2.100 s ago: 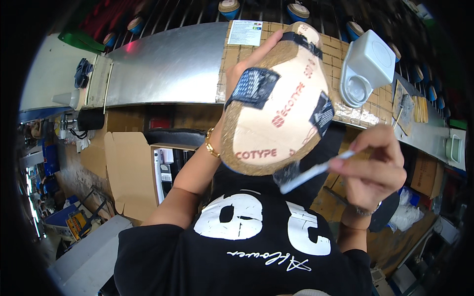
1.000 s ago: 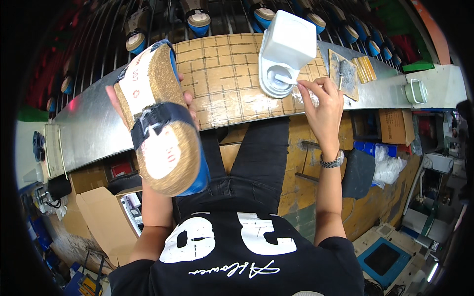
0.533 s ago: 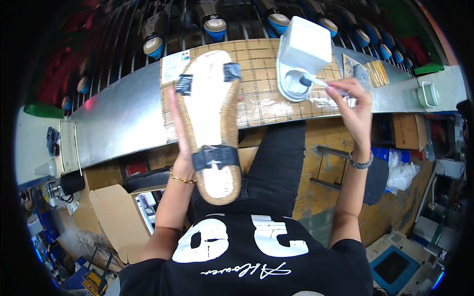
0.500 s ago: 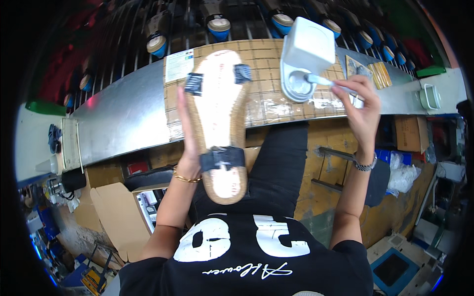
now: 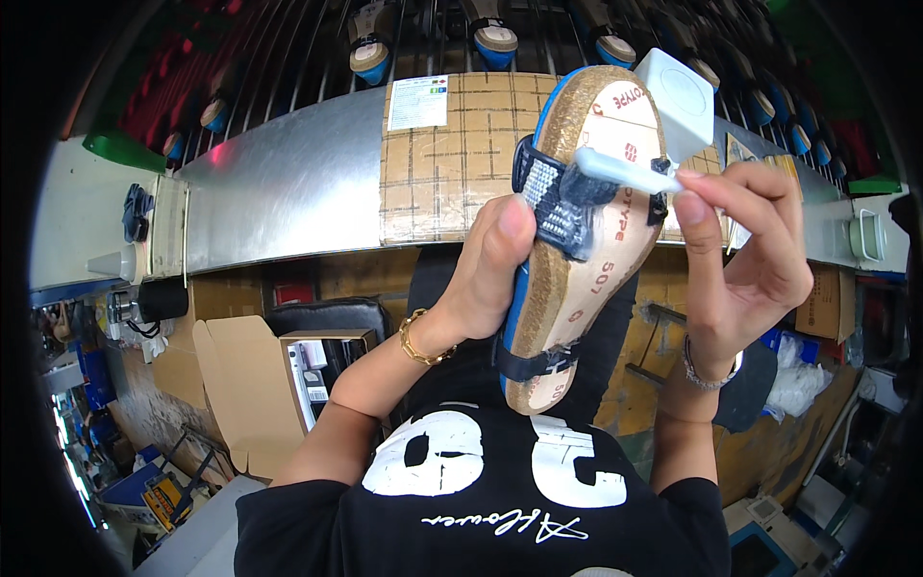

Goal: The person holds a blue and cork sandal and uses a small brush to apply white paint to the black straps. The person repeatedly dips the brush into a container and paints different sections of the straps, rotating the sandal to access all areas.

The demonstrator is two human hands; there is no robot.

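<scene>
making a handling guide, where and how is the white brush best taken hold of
Probably by the right end of its handle, coming from the right with a thumb-and-finger pinch, as the right hand has it. The white brush is slim and lies roughly crosswise over the underside of the shoe; its dark bristles are at the left end, leaving the right end free.

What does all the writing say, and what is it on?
I won't copy the wording, but here's where it is:
Sandal: red letters and numbers, partly behind the brush.
Black T-shirt: big white figures and white handwriting-style letters.
White sheet on the table: print too small to read.
Anything else is too small or blurred.
</scene>
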